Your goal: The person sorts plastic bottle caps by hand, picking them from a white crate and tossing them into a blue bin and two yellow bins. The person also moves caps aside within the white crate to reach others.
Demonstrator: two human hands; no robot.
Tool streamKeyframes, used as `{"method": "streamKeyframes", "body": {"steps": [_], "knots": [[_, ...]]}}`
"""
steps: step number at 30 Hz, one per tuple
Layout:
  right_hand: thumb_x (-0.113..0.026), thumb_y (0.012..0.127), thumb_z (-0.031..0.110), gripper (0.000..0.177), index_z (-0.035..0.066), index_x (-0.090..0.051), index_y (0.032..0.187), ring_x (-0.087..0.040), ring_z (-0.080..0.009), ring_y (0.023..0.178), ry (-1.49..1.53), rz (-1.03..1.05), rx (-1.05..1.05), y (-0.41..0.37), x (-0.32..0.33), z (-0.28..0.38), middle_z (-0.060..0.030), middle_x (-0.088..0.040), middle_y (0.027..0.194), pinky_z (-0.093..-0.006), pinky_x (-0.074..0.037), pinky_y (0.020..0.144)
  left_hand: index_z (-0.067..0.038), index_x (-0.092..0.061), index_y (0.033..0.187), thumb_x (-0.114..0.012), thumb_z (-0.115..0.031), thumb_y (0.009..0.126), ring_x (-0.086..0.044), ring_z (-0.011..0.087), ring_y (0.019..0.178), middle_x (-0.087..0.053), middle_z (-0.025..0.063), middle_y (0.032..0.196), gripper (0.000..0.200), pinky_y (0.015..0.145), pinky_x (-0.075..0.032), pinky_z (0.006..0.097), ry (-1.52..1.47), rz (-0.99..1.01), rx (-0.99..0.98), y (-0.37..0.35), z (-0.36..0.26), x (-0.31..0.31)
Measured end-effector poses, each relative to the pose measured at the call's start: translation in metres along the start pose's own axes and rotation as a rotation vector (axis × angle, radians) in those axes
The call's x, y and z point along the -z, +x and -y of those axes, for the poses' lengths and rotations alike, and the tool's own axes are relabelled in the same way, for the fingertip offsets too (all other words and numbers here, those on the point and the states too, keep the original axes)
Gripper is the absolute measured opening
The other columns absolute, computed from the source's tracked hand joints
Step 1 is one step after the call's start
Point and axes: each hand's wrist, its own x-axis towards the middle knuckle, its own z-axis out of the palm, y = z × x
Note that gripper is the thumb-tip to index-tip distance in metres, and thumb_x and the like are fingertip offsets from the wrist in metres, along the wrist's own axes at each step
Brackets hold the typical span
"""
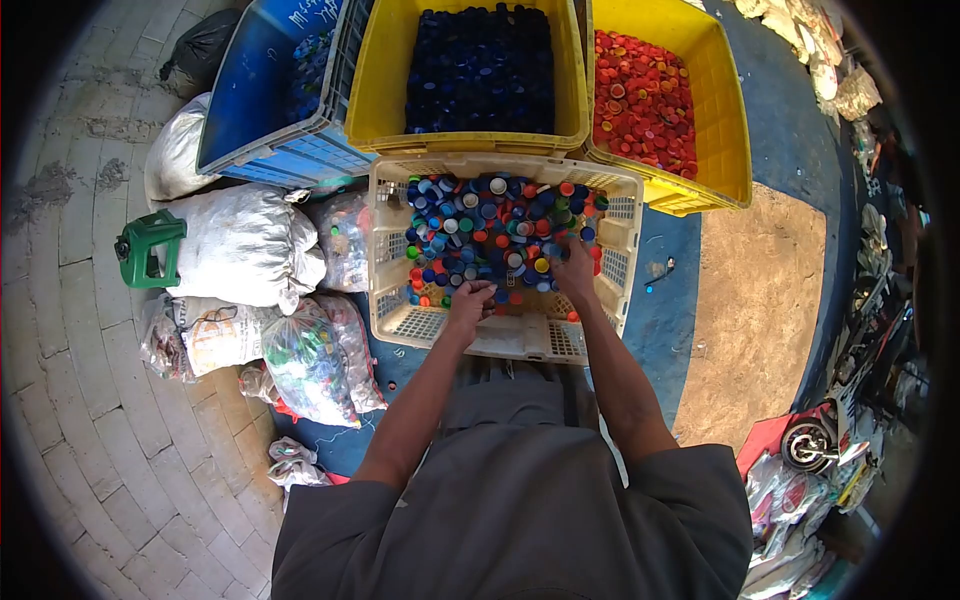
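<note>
A cream plastic crate (630,215) in front of me holds a heap of mixed plastic bottle caps (480,220), mostly blue, with red, white, green and yellow ones among them. At the heap's near edge is my left hand (472,304), its fingers curled together over the caps; what they hold, if anything, cannot be made out. My right hand (574,270) reaches into the right part of the heap, fingers bent and pressed close among the caps. Its fingertips are partly hidden, close to a yellow cap (541,265).
Beyond the crate stand a yellow bin (365,100) of dark blue caps, another yellow bin (725,120) of red caps, and a blue crate (240,110). At left lie a white sack (245,240), a green jerrycan (150,250) and clear bags (310,360). A brown board (755,310) lies right.
</note>
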Motion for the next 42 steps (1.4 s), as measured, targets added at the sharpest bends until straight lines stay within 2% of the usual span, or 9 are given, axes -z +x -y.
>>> {"method": "streamKeyframes", "body": {"steps": [2, 5, 8, 15, 21, 26, 30, 33, 42], "knots": [[-0.058, 0.075, 0.004, 0.028, 0.0, -0.054, 0.103, -0.059, -0.0308, 0.089, 0.234, 0.015, -0.25, -0.007, 0.013, 0.014, -0.0148, -0.056, 0.099, -0.0393, -0.051, 0.073, -0.009, -0.058, 0.1, -0.07, -0.015, 0.081, -0.059, 0.0099, 0.073, -0.059, -0.0015, 0.08, 0.024, 0.065, -0.05, 0.0275, 0.142, 0.024, -0.061, 0.0, -0.004, -0.01], [-0.053, 0.074, 0.002, 0.029, 0.003, -0.052, 0.103, -0.056, -0.0196, 0.085, 1.023, 0.035, -0.618, -0.023, 0.022, 0.006, -0.0072, -0.054, 0.096, -0.0362, -0.049, 0.073, -0.006, -0.058, 0.102, -0.071, -0.014, 0.077, -0.06, 0.015, 0.073, -0.06, 0.0018, 0.079, 0.029, 0.066, -0.049, 0.0294, 0.553, 0.039, -0.359, 0.015, 0.002, -0.022], [-0.048, 0.073, 0.002, 0.029, 0.007, -0.05, 0.102, -0.054, -0.0166, 0.082, 1.338, 0.065, -0.673, -0.046, 0.033, 0.0, -0.0042, -0.052, 0.092, -0.0345, -0.047, 0.073, -0.006, -0.059, 0.102, -0.072, -0.013, 0.075, -0.062, 0.0235, 0.08, -0.061, 0.0069, 0.087, 0.031, 0.07, -0.05, 0.0353, 0.817, 0.019, -0.522, 0.032, 0.009, -0.033], [-0.049, 0.079, 0.006, 0.022, 0.008, -0.051, 0.101, -0.049, -0.0122, 0.071, 1.353, 0.034, -0.768, -0.082, 0.037, -0.001, -0.0004, -0.048, 0.082, -0.0311, -0.044, 0.069, -0.005, -0.061, 0.099, -0.07, -0.018, 0.077, -0.059, 0.0318, 0.084, -0.057, 0.0131, 0.088, 0.028, 0.074, -0.046, 0.0432, 1.091, -0.115, -0.616, 0.039, 0.002, -0.055], [-0.052, 0.081, 0.008, 0.022, 0.007, -0.052, 0.103, -0.049, -0.0102, 0.061, 1.229, 0.06, -0.794, -0.085, 0.034, 0.003, -0.0002, -0.049, 0.073, -0.03, -0.044, 0.058, -0.004, -0.064, 0.086, -0.068, -0.023, 0.079, -0.058, 0.0314, 0.083, -0.056, 0.0148, 0.086, 0.021, 0.074, -0.046, 0.0426, 1.036, -0.035, -0.655, 0.049, 0.003, -0.049], [-0.058, 0.079, 0.007, 0.023, 0.005, -0.054, 0.102, -0.051, -0.0108, 0.063, 0.836, 0.107, -0.747, -0.072, 0.018, 0.003, -0.0018, -0.052, 0.073, -0.0291, -0.045, 0.056, 0.0, -0.063, 0.08, -0.067, -0.023, 0.08, -0.059, 0.026, 0.079, -0.057, 0.0127, 0.085, 0.024, 0.068, -0.047, 0.0378, 0.951, -0.035, -0.658, 0.053, 0.009, -0.033], [-0.064, 0.077, 0.012, 0.03, 0.004, -0.055, 0.105, -0.059, -0.0198, 0.068, 0.163, 0.208, -0.342, -0.059, -0.002, 0.006, -0.0079, -0.056, 0.077, -0.0325, -0.049, 0.06, -0.003, -0.06, 0.081, -0.064, -0.021, 0.085, -0.06, 0.0187, 0.082, -0.061, 0.0093, 0.094, 0.02, 0.066, -0.051, 0.0347, 0.437, 0.072, -0.255, 0.04, -0.007, -0.022], [-0.066, 0.075, 0.015, 0.036, 0.009, -0.055, 0.109, -0.063, -0.0306, 0.073, -0.108, 0.085, 0.079, -0.051, -0.018, 0.019, -0.0139, -0.057, 0.086, -0.0385, -0.052, 0.062, -0.006, -0.058, 0.085, -0.061, -0.019, 0.087, -0.061, 0.018, 0.088, -0.063, 0.0089, 0.102, 0.013, 0.07, -0.054, 0.0357, -0.102, 0.148, -0.048, 0.021, -0.02, -0.01], [-0.06, 0.08, 0.015, 0.034, 0.016, -0.056, 0.113, -0.065, -0.0367, 0.081, -0.485, 0.367, 0.16, -0.018, -0.039, 0.05, -0.0175, -0.054, 0.107, -0.0455, -0.054, 0.065, -0.011, -0.055, 0.1, -0.056, -0.016, 0.086, -0.061, 0.0207, 0.087, -0.063, 0.0085, 0.1, 0.015, 0.075, -0.054, 0.0393, -0.643, 0.238, -0.048, -0.012, -0.037, 0.034]]}}
